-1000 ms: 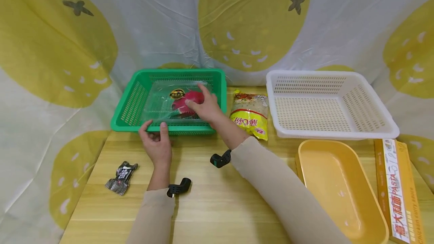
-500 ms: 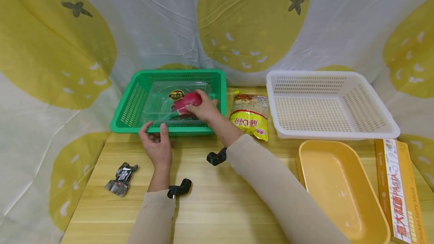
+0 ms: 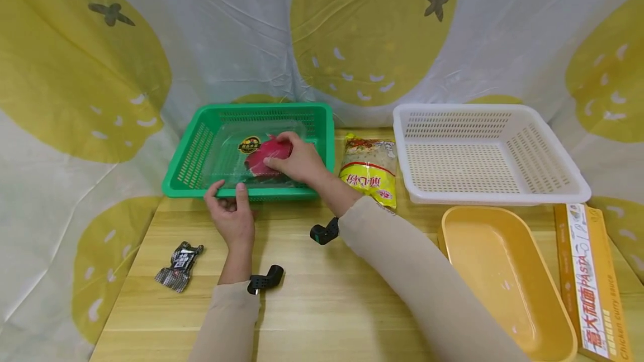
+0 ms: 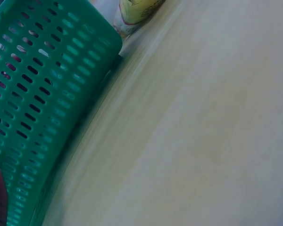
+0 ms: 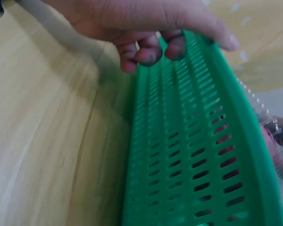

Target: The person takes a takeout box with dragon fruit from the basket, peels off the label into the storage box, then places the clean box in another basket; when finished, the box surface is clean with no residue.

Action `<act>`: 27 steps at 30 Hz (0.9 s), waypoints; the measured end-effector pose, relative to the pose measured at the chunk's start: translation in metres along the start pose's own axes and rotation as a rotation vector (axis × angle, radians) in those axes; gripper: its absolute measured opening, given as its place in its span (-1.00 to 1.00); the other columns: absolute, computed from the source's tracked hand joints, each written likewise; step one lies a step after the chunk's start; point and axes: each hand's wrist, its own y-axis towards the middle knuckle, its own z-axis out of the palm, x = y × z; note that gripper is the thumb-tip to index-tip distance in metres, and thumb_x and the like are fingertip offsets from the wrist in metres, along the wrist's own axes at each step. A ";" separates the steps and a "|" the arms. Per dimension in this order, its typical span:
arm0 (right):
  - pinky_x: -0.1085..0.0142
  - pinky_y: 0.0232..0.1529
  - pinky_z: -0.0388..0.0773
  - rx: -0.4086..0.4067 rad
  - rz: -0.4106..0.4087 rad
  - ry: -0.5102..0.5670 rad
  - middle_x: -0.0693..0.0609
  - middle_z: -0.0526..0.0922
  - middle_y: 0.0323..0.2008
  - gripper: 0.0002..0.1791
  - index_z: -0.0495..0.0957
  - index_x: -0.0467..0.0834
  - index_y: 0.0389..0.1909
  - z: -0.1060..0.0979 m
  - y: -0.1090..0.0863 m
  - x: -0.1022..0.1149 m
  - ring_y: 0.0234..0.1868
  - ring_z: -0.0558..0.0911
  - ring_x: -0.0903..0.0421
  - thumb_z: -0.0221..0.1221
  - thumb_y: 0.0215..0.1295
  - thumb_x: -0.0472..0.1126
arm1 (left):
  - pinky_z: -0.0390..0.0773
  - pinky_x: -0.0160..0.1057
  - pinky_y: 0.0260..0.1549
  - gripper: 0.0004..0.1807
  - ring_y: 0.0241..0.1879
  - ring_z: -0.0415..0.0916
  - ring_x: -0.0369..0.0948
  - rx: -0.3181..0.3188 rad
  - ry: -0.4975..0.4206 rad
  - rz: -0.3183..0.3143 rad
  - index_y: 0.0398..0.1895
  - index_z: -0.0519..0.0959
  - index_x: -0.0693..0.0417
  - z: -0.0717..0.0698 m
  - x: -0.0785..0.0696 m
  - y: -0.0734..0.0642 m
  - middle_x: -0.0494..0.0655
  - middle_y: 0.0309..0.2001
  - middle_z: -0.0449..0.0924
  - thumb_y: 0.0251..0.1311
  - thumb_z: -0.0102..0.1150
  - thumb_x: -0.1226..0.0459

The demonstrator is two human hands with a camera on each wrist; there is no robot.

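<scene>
My right hand (image 3: 302,163) reaches over the front of the green basket (image 3: 173,175), holding a pink dragon fruit (image 3: 257,162) between thumb and fingers. The fruit overlaps a clear plastic fruit box (image 3: 221,155) with a black and gold label, which lies tilted in the basket. At the basket's front rim, my left hand (image 3: 233,222) holds on with thumb and index finger at the edge. In the right wrist view, the other fingers (image 5: 149,55) of that hand curl by the outer wall. Part of the dragon fruit is hidden behind my right hand.
Right of the green basket lies a yellow macaroni bag (image 3: 369,169), then a white basket (image 3: 495,200). A yellow tray (image 3: 503,289) and an orange pasta box (image 3: 591,284) are at front right. A small black packet (image 3: 179,267) lies at left.
The dragon fruit and clear box have shifted left and slightly toward me. My right hand has moved the same way, closing in on the fruit. My left hand stays at the rim.
</scene>
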 end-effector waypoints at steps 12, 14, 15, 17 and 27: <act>0.11 0.05 0.59 -0.097 -0.035 -0.001 -0.08 0.53 0.24 -0.39 0.39 0.11 0.33 -0.031 -0.019 0.019 0.21 0.38 -0.04 0.33 0.32 0.09 | 0.46 -0.41 -0.69 -0.49 -0.68 0.33 -0.32 0.013 0.018 -0.001 0.28 0.35 0.06 -0.001 0.000 0.000 -0.09 -0.44 0.35 0.41 0.22 0.06; 0.09 0.07 0.58 -0.103 -0.034 -0.001 -0.10 0.52 0.24 -0.39 0.39 0.11 0.33 -0.041 -0.023 0.020 0.22 0.39 -0.06 0.33 0.32 0.09 | 0.46 -0.41 -0.69 -0.48 -0.67 0.32 -0.32 0.019 0.009 -0.004 0.29 0.35 0.05 -0.001 0.000 0.000 -0.08 -0.44 0.34 0.41 0.22 0.06; 0.09 0.07 0.59 -0.105 -0.030 -0.003 -0.10 0.51 0.24 -0.39 0.38 0.12 0.33 -0.047 -0.025 0.020 0.22 0.39 -0.06 0.33 0.32 0.09 | 0.45 -0.41 -0.69 -0.48 -0.67 0.32 -0.32 0.021 0.006 -0.004 0.30 0.34 0.05 -0.001 0.001 0.000 -0.08 -0.44 0.34 0.41 0.21 0.06; 0.07 0.06 0.59 -0.105 -0.021 -0.026 -0.11 0.51 0.23 -0.39 0.38 0.14 0.34 -0.058 -0.029 0.020 0.22 0.40 -0.06 0.32 0.31 0.12 | 0.44 -0.41 -0.69 -0.47 -0.67 0.31 -0.32 0.022 0.007 -0.003 0.30 0.34 0.06 -0.001 0.001 0.000 -0.08 -0.43 0.34 0.41 0.22 0.05; 0.06 0.16 0.56 -0.106 -0.040 -0.065 -0.06 0.55 0.26 -0.37 0.38 0.11 0.34 -0.111 -0.061 0.012 0.18 0.54 -0.04 0.33 0.29 0.11 | 0.45 -0.42 -0.68 -0.45 -0.66 0.30 -0.32 0.029 0.011 0.009 0.31 0.33 0.12 -0.002 0.003 0.000 -0.07 -0.43 0.33 0.42 0.21 0.06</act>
